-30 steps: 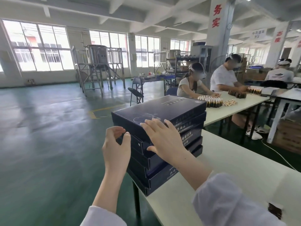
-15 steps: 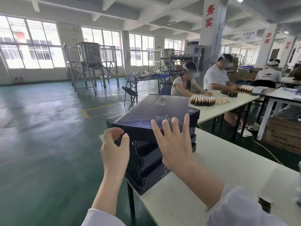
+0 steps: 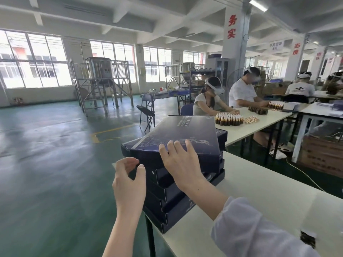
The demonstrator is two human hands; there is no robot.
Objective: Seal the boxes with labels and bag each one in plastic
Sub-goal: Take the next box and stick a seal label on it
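The top box (image 3: 185,134) sits on a pile (image 3: 167,197) of dark blue boxes, right at the corner of a pale table (image 3: 259,191). It is turned a bit crooked next to the boxes under it, and its far end looks tipped up.

The right hand (image 3: 181,164) lies flat on the near edge of the lid, fingers spread, pressing down and not wrapped around anything. The left hand (image 3: 129,182) is curled beside the near left corner of the box (I cannot tell if it pinches the corner or only comes close).

Here is what could go wrong. A flat hand has no real hold, so the smooth box could slip sideways and drop to the green floor (image 3: 46,173). The pile is close to the table edge too, so a hard pull could drag the boxes below along and knock them off. No label or plastic bag shows yet, so sealing looks not started.
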